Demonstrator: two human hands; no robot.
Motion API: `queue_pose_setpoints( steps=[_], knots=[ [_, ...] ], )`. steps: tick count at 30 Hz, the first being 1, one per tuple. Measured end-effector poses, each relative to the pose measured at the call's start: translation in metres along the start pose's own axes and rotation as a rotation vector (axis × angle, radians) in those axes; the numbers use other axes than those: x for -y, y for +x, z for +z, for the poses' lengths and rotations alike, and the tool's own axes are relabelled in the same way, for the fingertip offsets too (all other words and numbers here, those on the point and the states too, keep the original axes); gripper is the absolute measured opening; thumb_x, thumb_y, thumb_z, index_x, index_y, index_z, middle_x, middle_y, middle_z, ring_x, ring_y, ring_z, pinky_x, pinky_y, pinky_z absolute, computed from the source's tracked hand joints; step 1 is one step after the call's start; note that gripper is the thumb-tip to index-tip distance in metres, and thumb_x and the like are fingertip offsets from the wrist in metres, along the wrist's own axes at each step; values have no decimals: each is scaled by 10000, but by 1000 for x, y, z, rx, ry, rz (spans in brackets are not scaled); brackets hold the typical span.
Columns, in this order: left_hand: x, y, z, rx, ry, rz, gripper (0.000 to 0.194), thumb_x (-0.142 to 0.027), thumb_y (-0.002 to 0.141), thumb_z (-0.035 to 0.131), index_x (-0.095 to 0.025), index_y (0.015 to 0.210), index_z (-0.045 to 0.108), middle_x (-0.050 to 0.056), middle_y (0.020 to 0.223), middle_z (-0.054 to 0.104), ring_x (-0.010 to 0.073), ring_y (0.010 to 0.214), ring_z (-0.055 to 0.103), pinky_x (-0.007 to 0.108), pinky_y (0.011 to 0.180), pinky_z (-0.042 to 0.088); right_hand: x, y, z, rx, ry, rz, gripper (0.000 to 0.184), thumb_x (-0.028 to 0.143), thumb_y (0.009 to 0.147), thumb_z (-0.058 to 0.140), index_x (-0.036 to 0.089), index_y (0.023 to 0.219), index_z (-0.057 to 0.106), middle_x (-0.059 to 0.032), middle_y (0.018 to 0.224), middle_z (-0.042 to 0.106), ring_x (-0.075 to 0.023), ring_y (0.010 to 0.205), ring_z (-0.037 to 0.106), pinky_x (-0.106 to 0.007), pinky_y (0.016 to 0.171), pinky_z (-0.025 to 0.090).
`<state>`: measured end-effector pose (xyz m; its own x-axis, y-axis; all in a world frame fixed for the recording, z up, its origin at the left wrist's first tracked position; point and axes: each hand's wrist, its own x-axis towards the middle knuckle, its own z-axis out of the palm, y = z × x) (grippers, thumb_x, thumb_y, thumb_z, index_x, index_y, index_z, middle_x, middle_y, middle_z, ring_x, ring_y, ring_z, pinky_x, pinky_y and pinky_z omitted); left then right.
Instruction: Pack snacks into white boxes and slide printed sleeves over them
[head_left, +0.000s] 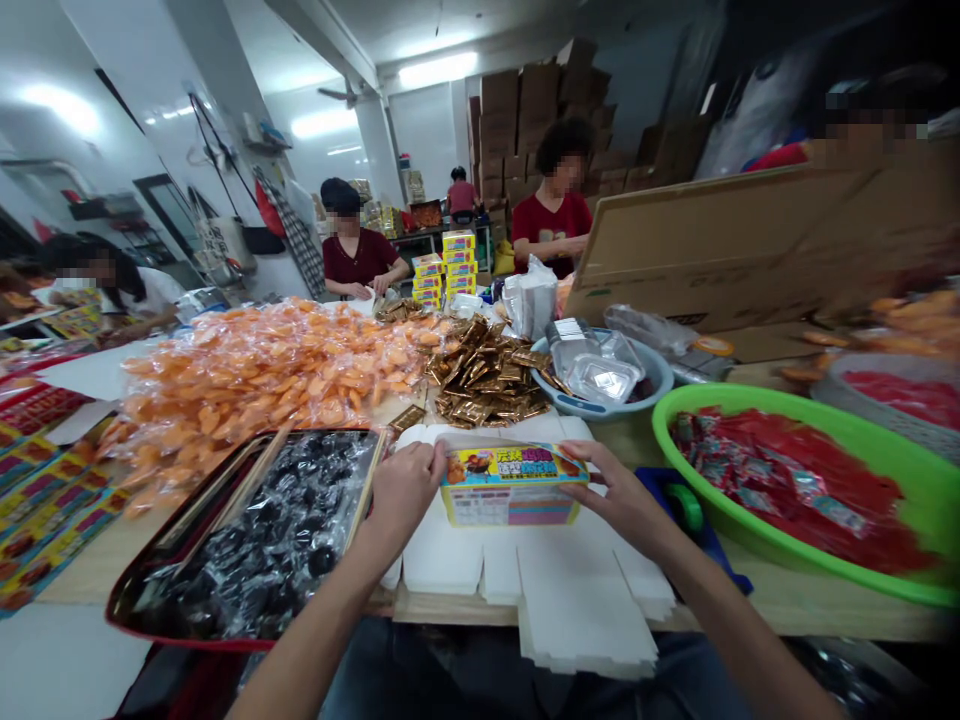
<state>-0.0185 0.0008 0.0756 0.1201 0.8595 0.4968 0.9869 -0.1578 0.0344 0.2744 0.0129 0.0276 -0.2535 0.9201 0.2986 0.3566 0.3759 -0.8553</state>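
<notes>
Yellow box (514,488) held at both ends.
My left hand (407,487), curled, and right hand (616,492), half-open, grip it above white cardboard (581,600).

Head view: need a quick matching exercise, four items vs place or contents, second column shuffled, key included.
Items
1. Printed yellow box
2. Lime-green basin
3. Red-rimmed tray
4. Gold-foil sachets

Place or contents
A. Holds clear-wrapped black pieces
B. Heaped beside the light-blue basin
C. Between the left hand and right hand
D. Holds red packets

Pairs: 1-C, 2-D, 3-A, 4-B
</notes>
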Motion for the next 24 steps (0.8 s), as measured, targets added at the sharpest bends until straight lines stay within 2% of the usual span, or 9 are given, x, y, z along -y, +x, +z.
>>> queue_pose_setpoints(
  steps=[5,14,20,24],
  knots=[
    [3,2,0,10,29,5,413,-339,909,394,-151,622,624,89,667,678,154,579,571,268,522,214,0,2,0,-11,23,13,434,475,769,607,254,1125,496,-98,1260,489,-284,1149,488,-447,871,492],
    [7,7,-4,113,54,-30,419,-370,896,400,-155,639,653,99,681,687,168,572,595,268,499,193,4,3,0,-22,30,25,431,478,758,606,252,1112,510,-103,1237,507,-293,1137,495,-460,868,494],
    [-7,9,-10,94,175,-38,458,-361,907,353,-137,680,682,119,681,693,179,555,596,253,487,201,-3,2,1,-16,17,12,420,456,777,604,270,1138,496,-90,1259,492,-285,1149,488,-452,880,489],
    [-18,5,-12,92,155,-63,449,-338,906,352,-127,676,675,132,671,684,197,594,603,255,485,208,-3,3,1,-7,27,14,417,451,783,602,271,1143,489,-84,1275,481,-277,1159,481,-442,891,483]
  ],
)
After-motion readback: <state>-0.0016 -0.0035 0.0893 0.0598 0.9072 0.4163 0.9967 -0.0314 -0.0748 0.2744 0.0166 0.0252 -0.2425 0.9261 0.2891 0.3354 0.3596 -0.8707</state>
